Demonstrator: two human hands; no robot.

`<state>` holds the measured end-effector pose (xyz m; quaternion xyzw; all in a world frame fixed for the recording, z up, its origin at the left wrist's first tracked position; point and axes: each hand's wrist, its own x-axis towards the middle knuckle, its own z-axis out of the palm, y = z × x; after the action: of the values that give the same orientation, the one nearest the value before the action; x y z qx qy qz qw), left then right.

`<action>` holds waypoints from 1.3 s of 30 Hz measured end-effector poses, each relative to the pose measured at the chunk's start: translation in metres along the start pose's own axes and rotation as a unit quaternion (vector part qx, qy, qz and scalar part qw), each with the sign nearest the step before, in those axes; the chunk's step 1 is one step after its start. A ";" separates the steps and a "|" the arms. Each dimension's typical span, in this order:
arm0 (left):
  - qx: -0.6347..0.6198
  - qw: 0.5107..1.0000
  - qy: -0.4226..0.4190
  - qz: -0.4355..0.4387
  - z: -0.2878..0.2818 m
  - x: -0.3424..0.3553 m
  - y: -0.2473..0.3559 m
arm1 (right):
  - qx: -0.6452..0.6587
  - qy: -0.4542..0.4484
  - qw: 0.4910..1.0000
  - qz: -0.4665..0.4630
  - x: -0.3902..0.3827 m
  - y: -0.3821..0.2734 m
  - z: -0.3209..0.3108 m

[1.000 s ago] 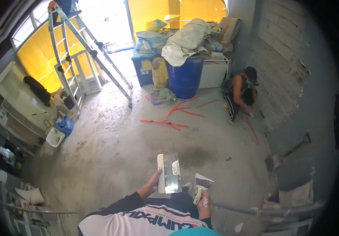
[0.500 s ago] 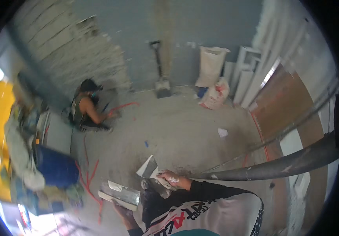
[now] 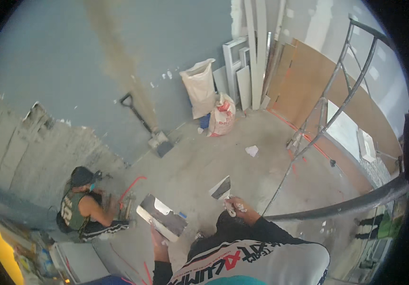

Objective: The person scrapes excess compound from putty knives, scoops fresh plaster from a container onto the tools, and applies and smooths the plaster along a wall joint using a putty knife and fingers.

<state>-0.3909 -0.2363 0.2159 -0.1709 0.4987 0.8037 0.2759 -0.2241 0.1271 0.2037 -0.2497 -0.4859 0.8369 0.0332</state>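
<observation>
My left hand (image 3: 158, 236) is closed on a flat rectangular trowel (image 3: 171, 222), held low in front of me with its face up. A patch of white putty (image 3: 162, 206) lies on the trowel's dark face, toward its far end. To the right, my right hand (image 3: 240, 209) grips a broad putty knife (image 3: 221, 189), its blade angled up and to the left. White smears mark the fingers of that hand. The two tools are apart, and the knife's handle is mostly hidden in my grip.
At left a co-worker (image 3: 88, 206) crouches by the bare, rough wall. A shovel (image 3: 147, 128) leans on the grey wall, beside sacks (image 3: 222, 116) and white boards (image 3: 244, 88). Metal scaffold tubes (image 3: 328, 126) and a thick grey bar (image 3: 342, 204) cross the right side.
My view has swung right, bringing the scaffold frame into sight and shifting the co-worker lower. The trowel has risen and turned, its far end tipping up-left. Both hands keep their tools.
</observation>
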 end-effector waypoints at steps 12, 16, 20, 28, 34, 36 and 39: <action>-0.005 0.995 -0.103 -0.009 -0.005 0.134 -0.077 | 0.273 0.042 0.960 0.042 0.017 0.177 -0.056; -0.032 0.986 -0.162 -0.032 -0.018 0.109 -0.059 | 0.300 0.039 0.952 0.054 -0.014 0.168 -0.002; 0.003 0.986 -0.160 -0.047 -0.021 0.092 -0.022 | 0.274 0.080 0.958 -0.009 -0.032 0.144 0.030; 0.042 0.974 -0.222 -0.029 -0.039 0.125 -0.029 | 0.247 0.156 0.950 -0.111 -0.005 0.142 0.028; -0.048 0.956 -0.282 -0.062 -0.038 0.133 -0.027 | 0.207 0.225 0.942 -0.141 0.004 0.119 0.038; -0.058 0.956 -0.281 -0.061 -0.024 0.125 -0.023 | 0.179 0.241 0.946 -0.124 0.011 0.123 0.034; -0.064 0.949 -0.305 -0.042 -0.004 0.126 -0.010 | 0.189 0.195 0.940 -0.206 0.037 0.100 0.020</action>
<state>-0.4839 -0.2022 0.1375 0.0447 0.3308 0.8354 0.4366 -0.2465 0.0698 0.1148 -0.2918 -0.3438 0.8231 0.3453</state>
